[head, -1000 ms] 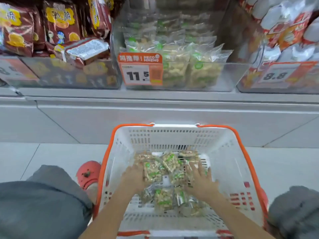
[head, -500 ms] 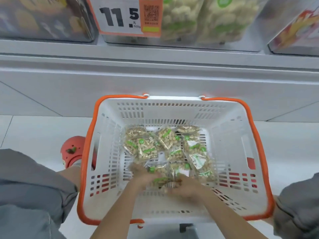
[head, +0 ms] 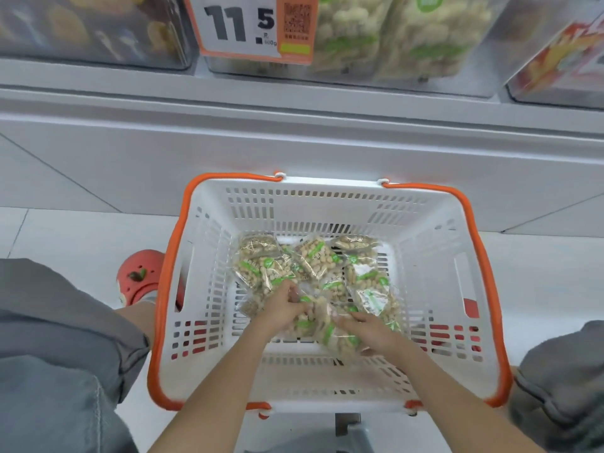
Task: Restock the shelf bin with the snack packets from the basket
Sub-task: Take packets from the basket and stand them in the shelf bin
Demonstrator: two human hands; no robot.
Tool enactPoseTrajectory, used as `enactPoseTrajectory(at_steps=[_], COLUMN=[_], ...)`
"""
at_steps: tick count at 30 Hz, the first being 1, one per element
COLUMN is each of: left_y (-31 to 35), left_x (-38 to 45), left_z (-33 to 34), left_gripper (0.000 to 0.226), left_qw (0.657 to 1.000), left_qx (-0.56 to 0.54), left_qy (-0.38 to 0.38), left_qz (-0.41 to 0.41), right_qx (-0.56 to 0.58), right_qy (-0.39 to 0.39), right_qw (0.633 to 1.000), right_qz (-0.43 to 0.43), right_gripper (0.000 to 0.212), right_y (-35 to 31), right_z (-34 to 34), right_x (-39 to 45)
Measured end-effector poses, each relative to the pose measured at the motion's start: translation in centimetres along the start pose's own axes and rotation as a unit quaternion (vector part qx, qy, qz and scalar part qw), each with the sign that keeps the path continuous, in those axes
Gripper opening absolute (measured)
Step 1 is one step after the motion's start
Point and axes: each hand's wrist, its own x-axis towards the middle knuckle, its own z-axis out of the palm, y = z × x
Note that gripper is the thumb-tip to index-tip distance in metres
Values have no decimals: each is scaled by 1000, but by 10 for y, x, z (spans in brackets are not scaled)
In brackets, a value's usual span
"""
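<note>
Looking down into a white basket (head: 425, 243) w/ orange rim, center of the frame. Snack packets (head: 313, 259) of pale nuts w/ green labels lie piled on its floor. Left hand (head: 281, 307) has fingers curled round a packet at lower center; right hand (head: 369, 328) just beside it, fingers clamped on another packet. Clear shelf bin (head: 483, 76) holding the same packets sits at top center-right, behind a price tag (head: 255, 26) reading 11.5. Red shoe (head: 139, 276) at left.
</note>
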Motion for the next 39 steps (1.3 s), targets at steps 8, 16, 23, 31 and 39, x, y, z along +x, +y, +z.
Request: enactPoseTrajectory(at_steps=[8,16,23,31,39], left_y=[100,209,236,248,265], left_x=[-65,-179,-209,-184,-178], left_z=[-94,-140,-139,-131,-137], left_gripper=[49,46,67,51,26], left_qw=[983,968,944,928,927], left_qx=[-183,-184,-148,-166,-213], left_qy=[-3,-22,-21,17,-27], left_qz=[20,167,294,333,309], right_qx=[238,246,209,265,354], right_qy=[-13,-37,46,18,-53], right_qw=[963,916,884,864,850], right_qz=[-124,-316,-415,-427,-386], right_gripper=[65,87,80,30,55], right_y=[-67,-139,-162,-182,-192], right_z=[-40,-69,-95,-104,-111], right_x=[-74,-177,-215,-213,-186])
